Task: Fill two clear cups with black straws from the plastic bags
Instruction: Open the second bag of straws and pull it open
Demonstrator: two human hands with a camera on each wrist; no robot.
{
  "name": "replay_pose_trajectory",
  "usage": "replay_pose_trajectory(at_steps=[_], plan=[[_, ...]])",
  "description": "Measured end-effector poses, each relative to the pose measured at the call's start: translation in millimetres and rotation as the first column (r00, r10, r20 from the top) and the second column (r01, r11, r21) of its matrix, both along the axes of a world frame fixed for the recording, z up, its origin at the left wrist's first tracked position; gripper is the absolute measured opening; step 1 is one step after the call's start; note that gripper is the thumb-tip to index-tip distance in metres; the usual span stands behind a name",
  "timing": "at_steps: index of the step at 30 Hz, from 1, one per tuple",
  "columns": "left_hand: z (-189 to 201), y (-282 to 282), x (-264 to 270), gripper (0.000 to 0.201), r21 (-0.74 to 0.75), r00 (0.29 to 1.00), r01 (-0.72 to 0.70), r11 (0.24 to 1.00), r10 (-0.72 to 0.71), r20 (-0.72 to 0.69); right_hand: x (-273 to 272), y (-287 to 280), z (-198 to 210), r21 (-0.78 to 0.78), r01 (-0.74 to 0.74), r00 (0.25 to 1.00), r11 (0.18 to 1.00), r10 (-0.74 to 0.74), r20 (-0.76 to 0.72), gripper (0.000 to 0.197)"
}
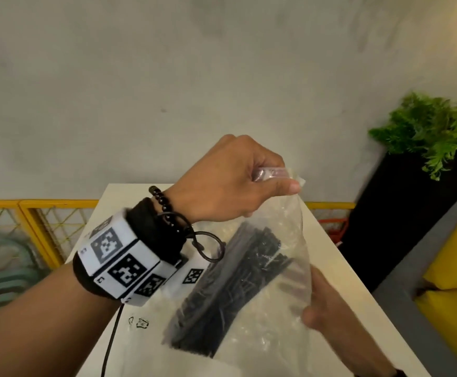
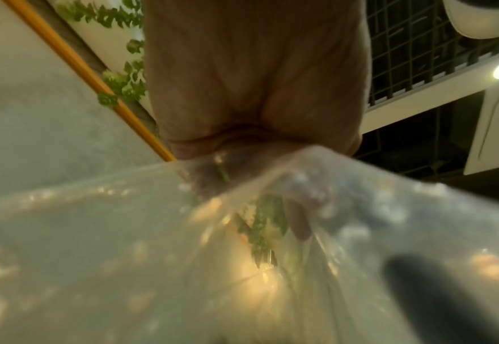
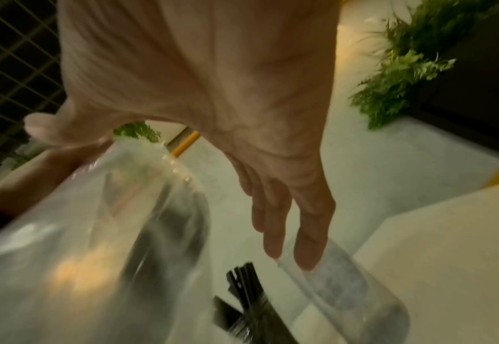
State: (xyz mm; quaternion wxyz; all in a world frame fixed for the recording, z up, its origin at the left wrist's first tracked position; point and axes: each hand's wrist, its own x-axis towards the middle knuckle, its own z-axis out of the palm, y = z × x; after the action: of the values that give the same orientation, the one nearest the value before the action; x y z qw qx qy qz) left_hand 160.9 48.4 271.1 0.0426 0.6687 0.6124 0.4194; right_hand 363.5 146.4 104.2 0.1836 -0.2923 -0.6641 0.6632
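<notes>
— Bag (image 1: 271,268) first, is that where you are?

— Yes. My left hand (image 1: 230,183) pinches the sealed top edge of the plastic bag between thumb and curled fingers (image 1: 290,186) and holds it up over the white desk (image 1: 339,273). My right hand (image 1: 328,303) has its fingers straight, laid against the bag's lower side, steadying it without gripping.

— And the straws?

— A thick bundle of black straws (image 1: 230,281) lies slanted inside the bag. The right wrist view shows a clear cup (image 3: 345,286) on the desk under my fingertips, and a few more straws (image 3: 242,277) poking up just beside it, blurred.

— So what comes next?

— I judge this the opening step. The strip at the top has to be pulled apart, so my right hand needs to come up and pinch the opposite lip.

— Any writing to read?

— None legible. My wrist band (image 1: 121,257) carries black-and-white square code markers, and small black scribbles (image 1: 140,322) sit on the desk; I cannot read them.
</notes>
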Motion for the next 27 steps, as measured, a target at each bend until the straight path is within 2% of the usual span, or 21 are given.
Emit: replay_pose_trajectory(at_steps=[1, 2, 4, 7, 8, 10, 11, 14, 16, 18, 19, 21, 23, 24, 25, 26, 27], plan=[[-1, 3, 2, 0.041, -0.012, 1.000, 0.014, 1.000, -0.014, 0.024, -5, -6, -9, 0.044, -0.077, 0.997, 0.996, 0.077, 0.014, 0.114], [-2, 6, 4, 0.041, -0.030, 0.998, 0.031, 0.999, -0.030, 0.048, -11, -11, -13, 0.057, -0.104, 0.995, 0.993, 0.104, 0.000, 0.119], [-4, 10, 8, 0.039, -0.070, 0.995, 0.066, 0.995, -0.061, 0.074, -25, -20, -16, 0.039, -0.109, 0.993, 0.993, 0.110, -0.039, 0.101], [-3, 9, 9, 0.026, -0.102, 0.997, 0.065, 0.993, -0.061, 0.037, -43, -28, -15, 0.008, 0.029, 0.995, 1.000, -0.028, -0.095, 0.048], [-1, 6, 8, 0.023, -0.098, 0.999, 0.041, 0.994, -0.039, 0.025, -45, -28, -16, 0.022, 0.050, 0.996, 0.999, -0.048, -0.080, 0.040], [4, -3, -1, 0.025, -0.037, 0.999, -0.013, 0.999, 0.014, 0.032, -44, -26, -18, 0.056, 0.083, 0.994, 0.995, -0.079, -0.077, 0.041], [7, -10, -7, 0.027, 0.017, 0.998, -0.046, 0.999, 0.045, 0.054, -43, -24, -20, 0.053, 0.096, 0.993, 0.994, -0.092, -0.071, 0.040], [-2, -36, -30, 0.034, 0.212, 0.975, -0.172, 0.962, 0.136, 0.176, -40, -21, -23, 0.009, 0.121, 0.985, 0.993, -0.119, -0.126, 0.021], [-24, -54, -48, 0.044, 0.213, 0.920, -0.280, 0.936, 0.198, 0.338, -39, -21, -23, 0.010, 0.096, 0.980, 0.995, -0.093, -0.178, 0.029], [-57, -71, -62, 0.063, 0.066, 0.843, -0.342, 0.937, 0.275, 0.463, -39, -19, -25, 0.012, 0.111, 0.970, 0.994, -0.106, -0.221, 0.048], [-75, -79, -66, 0.079, -0.037, 0.804, -0.352, 0.935, 0.322, 0.500, -40, -18, -25, 0.003, 0.122, 0.961, 0.992, -0.118, -0.250, 0.053], [-106, -87, -68, 0.111, -0.263, 0.761, -0.287, 0.921, 0.386, 0.521, -40, -18, -26, -0.041, 0.101, 0.949, 0.994, -0.109, -0.295, 0.063], [-125, -88, -58, 0.125, -0.406, 0.754, -0.125, 0.905, 0.352, 0.554, -42, -18, -26, -0.135, 0.033, 0.942, 0.990, -0.076, -0.326, 0.082], [-132, -86, -51, 0.113, -0.433, 0.744, -0.029, 0.901, 0.309, 0.592, -44, -20, -25, -0.144, -0.015, 0.945, 0.989, -0.033, -0.324, 0.080], [-136, -82, -40, 0.083, -0.431, 0.731, 0.056, 0.900, 0.257, 0.632, -49, -23, -24, -0.088, -0.076, 0.949, 0.993, 0.045, -0.312, 0.064], [-143, -77, -27, 0.041, -0.414, 0.723, 0.108, 0.904, 0.214, 0.657, -53, -28, -19, 0.022, -0.131, 0.956, 0.991, 0.133, -0.262, 0.039], [-145, -72, -14, 0.009, -0.371, 0.721, 0.149, 0.917, 0.155, 0.675, -58, -34, -12, 0.173, -0.167, 0.960, 0.971, 0.200, -0.198, 0.013]])
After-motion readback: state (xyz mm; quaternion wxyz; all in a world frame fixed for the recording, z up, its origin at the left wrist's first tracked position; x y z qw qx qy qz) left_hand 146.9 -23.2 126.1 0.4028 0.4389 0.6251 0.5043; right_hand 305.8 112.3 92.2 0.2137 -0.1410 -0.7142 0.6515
